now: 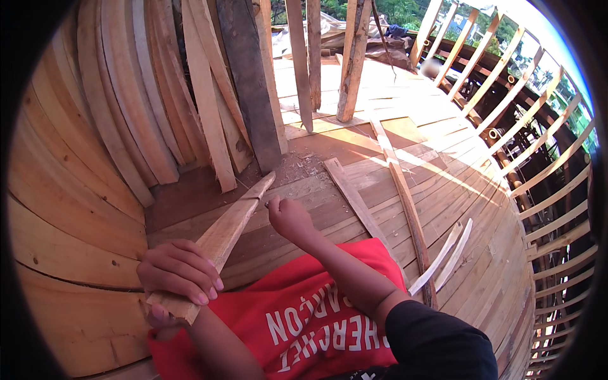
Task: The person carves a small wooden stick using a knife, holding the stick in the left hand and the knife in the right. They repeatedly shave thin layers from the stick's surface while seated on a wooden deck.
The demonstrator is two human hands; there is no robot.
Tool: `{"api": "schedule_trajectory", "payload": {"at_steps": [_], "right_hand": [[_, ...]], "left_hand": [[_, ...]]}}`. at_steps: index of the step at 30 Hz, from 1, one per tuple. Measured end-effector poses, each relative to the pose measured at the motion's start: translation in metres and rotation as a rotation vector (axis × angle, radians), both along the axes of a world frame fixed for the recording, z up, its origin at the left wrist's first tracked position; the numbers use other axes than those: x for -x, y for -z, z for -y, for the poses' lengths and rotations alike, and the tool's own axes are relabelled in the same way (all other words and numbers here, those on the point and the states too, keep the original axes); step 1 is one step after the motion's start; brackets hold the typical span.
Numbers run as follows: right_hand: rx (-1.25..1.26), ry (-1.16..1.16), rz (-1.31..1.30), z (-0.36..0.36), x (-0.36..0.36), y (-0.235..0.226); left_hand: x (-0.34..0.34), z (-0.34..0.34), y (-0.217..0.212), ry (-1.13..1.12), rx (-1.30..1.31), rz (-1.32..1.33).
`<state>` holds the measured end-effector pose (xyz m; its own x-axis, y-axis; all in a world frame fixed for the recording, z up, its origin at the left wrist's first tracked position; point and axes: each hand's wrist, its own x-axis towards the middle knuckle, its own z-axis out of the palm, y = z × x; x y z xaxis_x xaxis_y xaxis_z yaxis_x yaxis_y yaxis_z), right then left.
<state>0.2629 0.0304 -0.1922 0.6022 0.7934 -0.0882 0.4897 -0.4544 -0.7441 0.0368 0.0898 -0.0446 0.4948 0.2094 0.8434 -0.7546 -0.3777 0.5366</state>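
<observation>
My left hand (179, 273) is wrapped round the near end of a rough wooden board (223, 234), fingers over its top and thumb below. The board slants up and away to the right, and its narrower far end shows a notch or dark mark across it. Just right of that mark is my right hand (290, 219), its fingers closed. A small dark tip shows at the fingers, too small to name. Whether it touches the board I cannot tell.
Upright planks (126, 95) line the curved left wall. A dark post (251, 82) stands ahead, near wood shavings (304, 166). Loose battens (405, 196) and curved pale strips (453, 256) lie on the plank floor. Wooden ribs (506, 63) edge the right side.
</observation>
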Motion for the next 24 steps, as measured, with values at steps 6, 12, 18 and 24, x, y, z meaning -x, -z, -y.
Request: {"api": "schedule_trajectory", "payload": {"at_steps": [6, 12, 18, 24], "right_hand": [[-0.008, 0.172, 0.003, 0.003, -0.044, 0.059], [-0.001, 0.044, 0.007, 0.008, 0.000, -0.006], [-0.032, 0.165, 0.053, -0.002, -0.044, 0.064], [-0.173, 0.029, -0.075, 0.006, 0.000, 0.008]], "left_hand": [[-0.015, 0.004, 0.007, 0.037, 0.059, 0.020], [-0.012, 0.006, 0.001, 0.000, 0.042, -0.005], [-0.017, 0.012, 0.004, -0.024, 0.076, 0.021], [-0.017, 0.008, 0.004, 0.000, 0.035, 0.008]]}}
